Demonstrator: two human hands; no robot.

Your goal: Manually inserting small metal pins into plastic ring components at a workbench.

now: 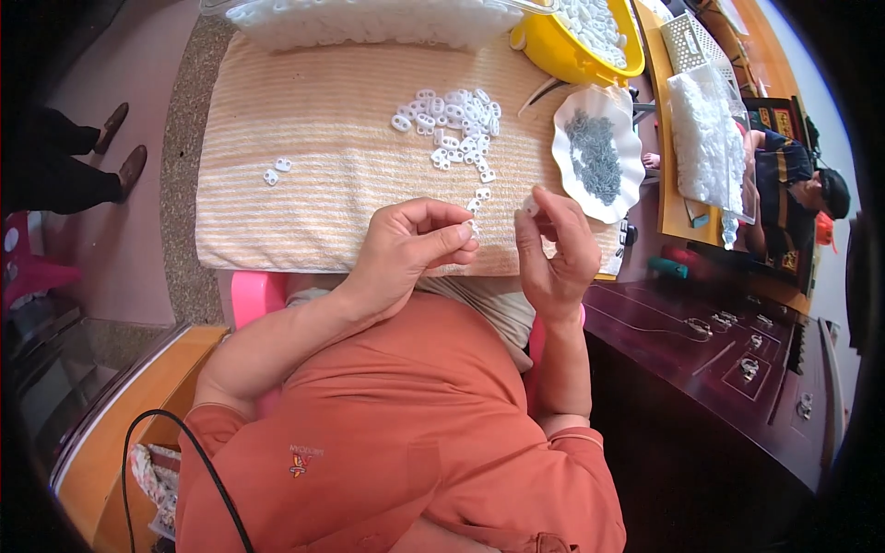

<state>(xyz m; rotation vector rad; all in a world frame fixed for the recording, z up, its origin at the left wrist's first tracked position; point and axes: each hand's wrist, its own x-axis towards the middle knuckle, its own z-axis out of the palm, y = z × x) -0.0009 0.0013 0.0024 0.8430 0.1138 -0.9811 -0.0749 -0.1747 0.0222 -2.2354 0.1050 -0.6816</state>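
My left hand (413,241) is closed near the towel's front edge, thumb and forefinger pinching a small white plastic piece (474,230). To its right, my right hand (559,244) is raised and pinches another small white piece between thumb and fingertips. Just beyond the left fingertips lie a few loose white pieces (483,194). Farther back is a loose heap of white oval pieces with holes (452,120). Two more white pieces (277,171) lie apart at the left. Right of the heap, a white scalloped dish (631,180) holds many tiny grey parts (595,157).
A striped towel (304,120) covers the table. At the back stand a clear bin (369,23) and a yellow basin (553,69), both with white pieces. A dark pointed tool (540,94) lies by the dish. Another person (793,189) is at the right; someone's legs (83,152) show left.
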